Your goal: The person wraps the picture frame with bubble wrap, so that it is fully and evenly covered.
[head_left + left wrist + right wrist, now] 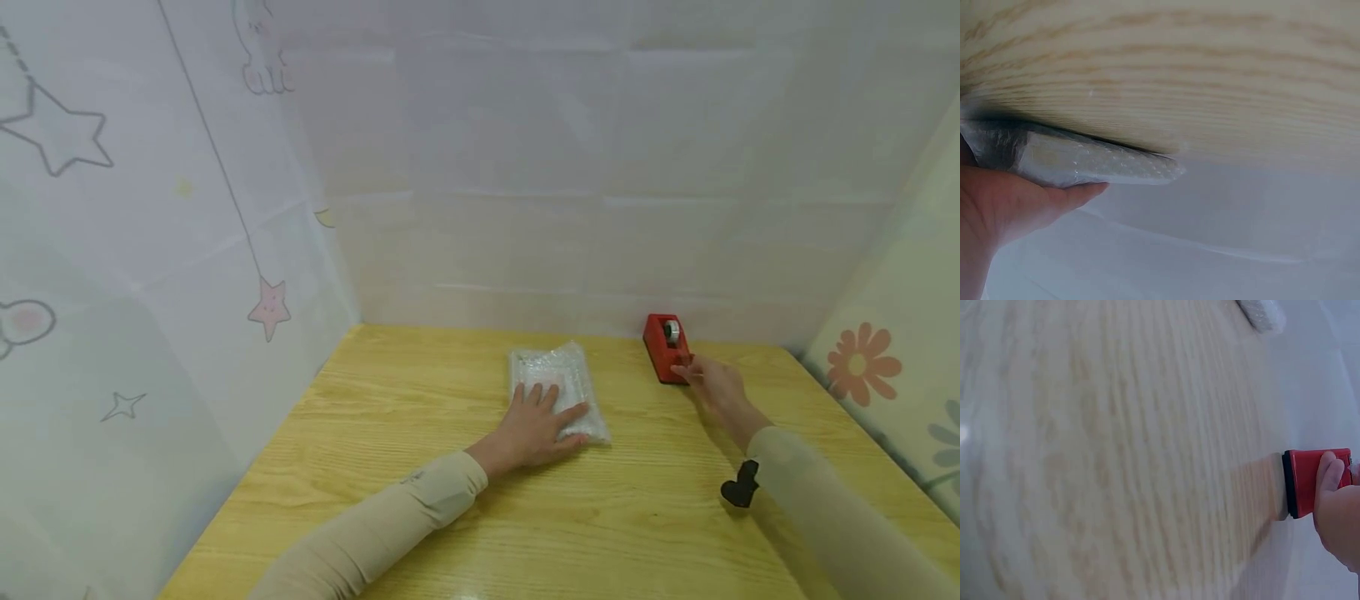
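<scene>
A flat package in clear bubble wrap (581, 379) lies on the wooden table. My left hand (534, 427) rests on its near part with the fingers spread. Seen from the left wrist, the thumb lies along the edge of the bubble-wrapped package (1097, 159). To the right stands a red tape dispenser (662, 346) with a roll of clear tape (672, 332) in it. At the dispenser's front end, my right hand (720, 387) pinches the end of the tape with thumb and fingertips. In the right wrist view, fingers lie against the red dispenser (1307, 481), and the pinch itself is mostly hidden.
The yellow wood-grain table (420, 375) ends at a pale cloth backdrop (487, 208) behind. Cloth with printed stars stands at the left, and cloth with printed flowers at the right. A black strap piece (741, 485) hangs at my right sleeve.
</scene>
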The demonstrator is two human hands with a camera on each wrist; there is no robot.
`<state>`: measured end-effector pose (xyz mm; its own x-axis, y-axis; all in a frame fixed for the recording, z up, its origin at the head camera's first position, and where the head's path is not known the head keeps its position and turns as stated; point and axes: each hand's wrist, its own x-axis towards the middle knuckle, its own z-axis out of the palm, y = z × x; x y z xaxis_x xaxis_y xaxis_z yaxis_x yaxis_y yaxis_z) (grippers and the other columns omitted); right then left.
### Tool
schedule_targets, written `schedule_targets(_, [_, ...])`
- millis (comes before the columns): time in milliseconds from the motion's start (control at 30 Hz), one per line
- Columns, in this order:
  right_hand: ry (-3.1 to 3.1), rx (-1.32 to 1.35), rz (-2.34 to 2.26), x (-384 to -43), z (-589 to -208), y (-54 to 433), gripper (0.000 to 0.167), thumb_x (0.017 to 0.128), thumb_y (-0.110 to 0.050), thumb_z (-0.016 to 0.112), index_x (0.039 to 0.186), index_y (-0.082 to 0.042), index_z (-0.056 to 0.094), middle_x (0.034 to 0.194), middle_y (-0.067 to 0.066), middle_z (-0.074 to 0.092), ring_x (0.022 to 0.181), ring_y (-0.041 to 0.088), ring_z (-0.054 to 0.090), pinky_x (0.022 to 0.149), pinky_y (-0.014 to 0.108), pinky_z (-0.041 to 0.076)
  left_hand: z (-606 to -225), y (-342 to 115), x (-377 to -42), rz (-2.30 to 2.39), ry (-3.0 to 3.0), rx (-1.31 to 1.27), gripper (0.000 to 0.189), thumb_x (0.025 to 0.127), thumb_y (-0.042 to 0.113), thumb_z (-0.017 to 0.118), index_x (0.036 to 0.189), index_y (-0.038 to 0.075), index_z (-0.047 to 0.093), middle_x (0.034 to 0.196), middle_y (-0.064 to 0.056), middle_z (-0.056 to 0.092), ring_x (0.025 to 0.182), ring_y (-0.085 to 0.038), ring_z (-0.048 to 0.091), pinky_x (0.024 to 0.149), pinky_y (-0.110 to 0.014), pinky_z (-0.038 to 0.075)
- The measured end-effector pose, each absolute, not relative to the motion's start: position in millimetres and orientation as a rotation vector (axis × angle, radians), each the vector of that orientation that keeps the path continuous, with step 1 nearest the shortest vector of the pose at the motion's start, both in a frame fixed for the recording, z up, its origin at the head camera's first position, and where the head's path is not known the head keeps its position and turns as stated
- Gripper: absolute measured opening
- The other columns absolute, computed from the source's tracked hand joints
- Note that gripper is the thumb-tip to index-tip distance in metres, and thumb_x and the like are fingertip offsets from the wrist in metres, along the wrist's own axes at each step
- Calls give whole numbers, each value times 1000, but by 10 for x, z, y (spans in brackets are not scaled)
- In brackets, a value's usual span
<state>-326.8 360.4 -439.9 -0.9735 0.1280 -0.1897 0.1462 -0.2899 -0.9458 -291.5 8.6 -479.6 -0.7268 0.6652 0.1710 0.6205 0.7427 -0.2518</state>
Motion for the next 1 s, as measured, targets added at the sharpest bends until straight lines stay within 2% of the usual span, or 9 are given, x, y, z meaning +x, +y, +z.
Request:
schedule_targets(100, [1994,353,-2427,-3280,-4496,3619,35,98,2,53,132,12,55,161,22,21,109,16,66,102,30,46,-4818,85,-2910,265,-2704,-1010,66,101,72,16,160,46,28,155,-15,38,137,-39,38,107,-65,29])
schedule_targets(167, [2142,377,-2299,-3282,-4569,3631,26,100,-4,56,120,10,62,153,22,35,108,15,65,101,30,46,-4834,81,-2910,261,-2712,-1012,66,101,72,15,160,45,28,155,-15,38,138,-39,38,108,-65,29])
schedule_targets(233, [2291,410,-2130,-3286,-4645,3658,31,102,-15,59,121,9,64,138,19,51,105,14,63,94,27,50,-4851,75,-2913,246,-2722,-1014,66,101,72,15,160,45,28,156,-16,38,139,-40,37,108,-66,29])
schedule_targets(300, [2395,428,-1989,-3292,-4708,3684,42,104,-26,59,129,8,60,122,12,61,101,13,60,85,24,51,-4871,70,-2924,233,-2726,-1011,67,101,73,15,160,46,27,156,-15,38,139,-39,37,108,-65,28])
schedule_targets(433, [2405,428,-1988,-3334,-4794,3725,51,105,-29,61,138,9,54,107,6,67,93,12,62,78,25,54,-4905,66,-2951,221,-2721,-1003,67,100,74,15,160,47,27,155,-14,38,138,-39,37,108,-65,28])
schedule_targets(633, [2452,362,-2042,-3351,-4850,3773,46,102,-23,65,135,9,59,96,3,74,84,12,70,72,26,57,-4904,77,-2958,225,-2727,-1008,68,99,74,13,161,46,25,157,-16,37,140,-40,36,109,-66,26])
schedule_targets(833, [2541,383,-2021,-3376,-4853,3817,41,99,-25,71,127,5,67,91,1,75,77,11,71,67,25,57,-4889,97,-2987,234,-2741,-1015,70,99,74,9,161,46,22,159,-17,34,141,-42,34,109,-67,24])
schedule_targets(1000, [2625,308,-1973,-3401,-4865,3820,44,99,-24,70,127,10,64,93,-1,72,78,11,71,70,24,57,-4840,87,-2971,235,-2732,-1012,68,99,74,12,161,47,24,158,-17,36,140,-41,35,109,-66,26])
